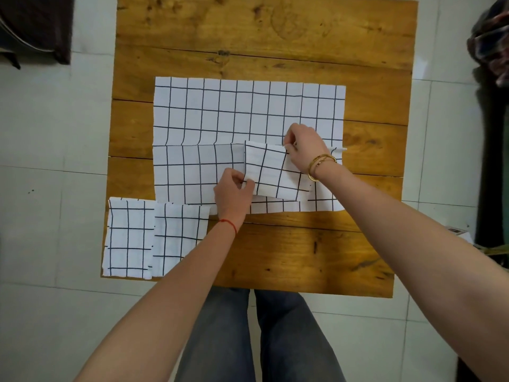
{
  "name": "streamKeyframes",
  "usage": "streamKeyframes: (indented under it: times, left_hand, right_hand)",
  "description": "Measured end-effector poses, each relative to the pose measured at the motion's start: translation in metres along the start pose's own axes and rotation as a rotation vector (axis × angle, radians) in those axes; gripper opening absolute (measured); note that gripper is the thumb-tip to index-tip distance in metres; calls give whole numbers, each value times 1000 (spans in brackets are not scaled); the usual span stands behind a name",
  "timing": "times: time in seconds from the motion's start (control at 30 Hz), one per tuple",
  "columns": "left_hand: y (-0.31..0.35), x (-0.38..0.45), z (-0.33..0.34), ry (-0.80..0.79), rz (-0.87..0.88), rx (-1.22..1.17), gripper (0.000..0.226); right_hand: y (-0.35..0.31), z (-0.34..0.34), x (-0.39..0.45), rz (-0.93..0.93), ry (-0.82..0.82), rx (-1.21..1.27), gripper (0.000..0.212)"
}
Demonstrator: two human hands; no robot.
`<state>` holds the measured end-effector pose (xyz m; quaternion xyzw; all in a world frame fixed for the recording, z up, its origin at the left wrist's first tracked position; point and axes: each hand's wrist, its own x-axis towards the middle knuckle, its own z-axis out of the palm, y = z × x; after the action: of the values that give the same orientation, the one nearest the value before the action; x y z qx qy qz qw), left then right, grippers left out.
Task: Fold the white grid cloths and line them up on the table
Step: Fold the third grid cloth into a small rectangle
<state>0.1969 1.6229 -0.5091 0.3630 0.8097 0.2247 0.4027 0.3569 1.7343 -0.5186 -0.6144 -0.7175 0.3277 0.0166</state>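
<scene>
A white grid cloth (198, 169) lies folded in half lengthwise over a larger flat grid cloth (234, 106) in the middle of the wooden table (275, 37). Its right end is turned over into a small flap (275, 172). My left hand (232, 193) pinches the flap's near left corner. My right hand (304, 148) pinches its far right corner. Two folded grid cloths (128, 238) (177, 235) lie side by side at the table's near left corner.
The table's near right part (316, 255) shows bare wood, as does its far strip. Tiled floor surrounds the table. Dark fabric (35, 26) hangs at the far left and patterned cloth (493, 45) at the far right. My legs are under the near edge.
</scene>
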Motion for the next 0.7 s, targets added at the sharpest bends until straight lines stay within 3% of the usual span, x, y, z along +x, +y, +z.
streamKeyframes:
  times: [0.1, 0.27, 0.4, 0.57, 0.7]
  left_hand:
    - [0, -5, -10, -62, 16, -154, 13]
    - [-5, -10, -33, -188, 74, -249, 17]
    - [-10, -5, -49, -194, 12, -308, 21]
    - [-18, -9, -62, -225, -115, -474, 38]
    - [-35, -22, -68, -265, -210, -396, 50]
  right_hand:
    - [2, -3, -9, -38, 40, 25, 15]
    - [-8, -6, -29, -39, -86, 219, 21]
    - [-13, 0, -47, 85, -102, 429, 6]
    - [-23, 21, -77, 278, -85, 686, 7]
    - [-36, 52, -108, 472, -19, 793, 7]
